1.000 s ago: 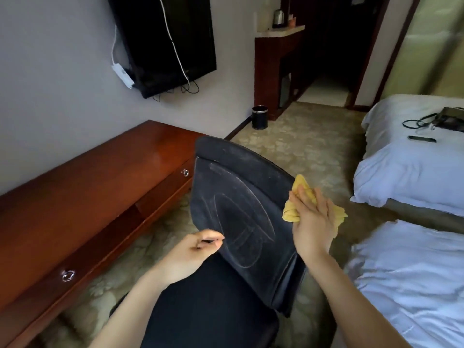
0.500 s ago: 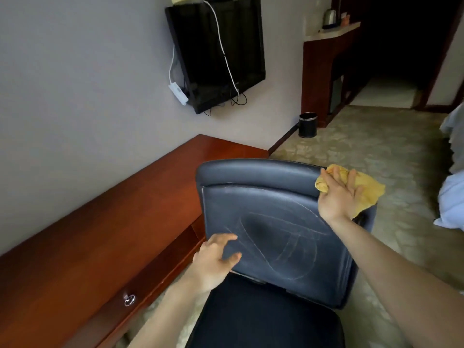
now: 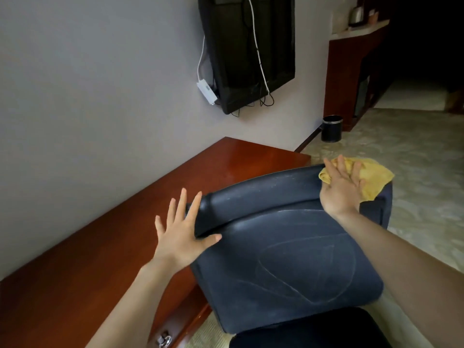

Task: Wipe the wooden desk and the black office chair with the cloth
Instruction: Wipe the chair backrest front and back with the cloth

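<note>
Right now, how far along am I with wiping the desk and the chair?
Done: nothing certain; the wooden desk shines, but whether it was wiped cannot be told. In hand: the right hand presses the yellow cloth flat on the top right corner of the chair backrest, while the left hand rests on its left edge. Left: the backrest face, marked with pale dusty streaks, and the seat.

Under the right hand (image 3: 342,183), much of the cloth (image 3: 374,175) is covered. Below both hands the chair (image 3: 288,259) seat runs off the bottom edge. Left of the left hand (image 3: 182,237), the desk (image 3: 125,247) is cut off; perhaps a drawer handle (image 3: 164,339) shows, half cropped.
</note>
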The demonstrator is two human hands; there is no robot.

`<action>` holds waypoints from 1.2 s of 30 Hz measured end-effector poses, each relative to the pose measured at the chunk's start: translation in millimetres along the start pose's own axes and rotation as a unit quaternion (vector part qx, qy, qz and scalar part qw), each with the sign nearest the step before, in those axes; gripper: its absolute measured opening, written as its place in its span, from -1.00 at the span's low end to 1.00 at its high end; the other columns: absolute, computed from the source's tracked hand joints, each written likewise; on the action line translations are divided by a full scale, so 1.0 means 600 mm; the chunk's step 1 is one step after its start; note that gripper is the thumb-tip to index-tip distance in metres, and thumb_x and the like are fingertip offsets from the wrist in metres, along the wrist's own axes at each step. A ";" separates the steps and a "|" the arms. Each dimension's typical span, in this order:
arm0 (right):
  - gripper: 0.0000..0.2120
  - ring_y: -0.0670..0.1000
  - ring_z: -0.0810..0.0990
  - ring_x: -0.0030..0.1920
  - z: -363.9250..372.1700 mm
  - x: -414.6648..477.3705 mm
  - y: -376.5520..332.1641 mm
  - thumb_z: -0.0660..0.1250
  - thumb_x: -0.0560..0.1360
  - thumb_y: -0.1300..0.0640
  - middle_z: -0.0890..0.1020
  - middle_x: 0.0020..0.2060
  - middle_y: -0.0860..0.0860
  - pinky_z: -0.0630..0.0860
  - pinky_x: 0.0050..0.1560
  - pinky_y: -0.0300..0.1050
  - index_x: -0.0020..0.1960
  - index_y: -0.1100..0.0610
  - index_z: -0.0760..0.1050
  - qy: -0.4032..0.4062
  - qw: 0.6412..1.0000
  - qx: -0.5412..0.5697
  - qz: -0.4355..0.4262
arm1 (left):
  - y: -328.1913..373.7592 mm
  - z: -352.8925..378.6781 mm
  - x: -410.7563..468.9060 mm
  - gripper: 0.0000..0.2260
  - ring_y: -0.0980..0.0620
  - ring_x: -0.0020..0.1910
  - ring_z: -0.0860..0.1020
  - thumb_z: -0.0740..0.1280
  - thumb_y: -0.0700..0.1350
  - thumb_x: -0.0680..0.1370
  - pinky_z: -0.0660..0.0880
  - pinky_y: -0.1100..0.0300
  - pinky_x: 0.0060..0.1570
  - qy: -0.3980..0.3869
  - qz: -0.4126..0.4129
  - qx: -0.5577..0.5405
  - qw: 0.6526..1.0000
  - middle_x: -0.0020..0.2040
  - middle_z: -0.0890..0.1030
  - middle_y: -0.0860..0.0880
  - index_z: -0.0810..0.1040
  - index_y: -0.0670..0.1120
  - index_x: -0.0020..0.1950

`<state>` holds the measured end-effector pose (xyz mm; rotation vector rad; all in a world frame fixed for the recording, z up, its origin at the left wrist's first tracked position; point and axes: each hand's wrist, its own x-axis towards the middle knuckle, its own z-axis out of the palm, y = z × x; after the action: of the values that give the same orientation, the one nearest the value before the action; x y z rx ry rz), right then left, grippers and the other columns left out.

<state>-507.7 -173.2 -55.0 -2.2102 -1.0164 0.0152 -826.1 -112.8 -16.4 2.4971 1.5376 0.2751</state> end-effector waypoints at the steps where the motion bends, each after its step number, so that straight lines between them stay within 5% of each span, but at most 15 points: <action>1: -0.45 0.15 -0.22 0.52 0.011 -0.001 -0.016 0.11 0.60 0.25 -0.03 0.55 -0.02 -0.17 0.46 0.17 0.53 -0.04 0.08 -0.005 1.000 -0.004 -0.006 | -0.022 -0.003 0.001 -0.14 0.02 0.51 -0.33 0.29 0.32 0.44 -0.31 -0.18 0.42 -0.007 0.000 0.004 1.000 0.52 -0.35 0.13 -0.22 0.23 0.52; 6: -0.45 0.15 -0.19 0.53 0.050 -0.014 -0.081 0.11 0.59 0.27 -0.01 0.55 -0.02 -0.09 0.46 0.15 0.53 -0.02 0.11 -0.029 0.998 -0.013 -0.049 | -0.088 -0.004 -0.014 -0.06 0.03 0.54 -0.12 0.28 0.44 0.34 -0.20 -0.15 0.47 -0.029 0.000 -0.026 0.999 0.56 -0.07 0.15 -0.21 0.23 0.52; 10: -0.46 0.14 -0.18 0.53 0.076 -0.025 -0.123 0.10 0.58 0.31 0.02 0.55 -0.03 -0.07 0.48 0.16 0.51 -0.02 0.16 -0.058 0.994 -0.002 -0.095 | -0.115 0.001 -0.063 0.01 0.03 0.44 0.12 0.00 0.54 0.14 0.00 -0.09 0.43 0.047 -0.018 -0.012 0.999 0.46 0.16 0.15 -0.14 0.20 0.53; 24: -0.48 0.15 -0.21 0.53 0.112 -0.131 -0.226 0.11 0.62 0.24 -0.03 0.55 -0.05 -0.06 0.51 0.05 0.52 -0.03 0.10 -0.182 0.952 0.031 -0.246 | -0.138 -0.015 -0.302 0.01 0.05 0.45 0.13 0.14 0.42 0.13 0.07 -0.12 0.42 0.082 -0.172 -0.013 0.982 0.47 0.17 0.14 -0.05 0.17 0.54; 29: -0.44 0.21 -0.22 0.52 0.107 -0.167 -0.260 0.09 0.63 0.21 -0.10 0.55 -0.02 -0.09 0.52 0.05 0.55 -0.04 -0.02 -0.250 0.900 -0.007 -0.357 | -0.087 -0.008 -0.398 0.03 -0.01 0.46 0.12 0.23 0.36 0.11 0.05 -0.13 0.42 0.098 -0.285 0.009 0.953 0.48 0.17 0.10 -0.06 0.16 0.53; 36: -0.47 0.18 -0.30 0.50 0.098 -0.263 -0.320 0.01 0.66 0.14 -0.22 0.54 -0.03 -0.17 0.50 0.06 0.55 -0.06 -0.12 -0.364 0.827 0.009 -0.429 | -0.017 -0.011 -0.547 0.12 0.07 0.52 -0.10 0.48 0.15 0.25 0.02 -0.09 0.47 0.039 -0.397 0.046 0.916 0.50 -0.06 0.16 -0.31 0.15 0.50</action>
<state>-760.7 -157.7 -26.7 -1.5220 -2.3366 0.4859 -982.0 -401.4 -31.0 1.7093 2.4678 0.1650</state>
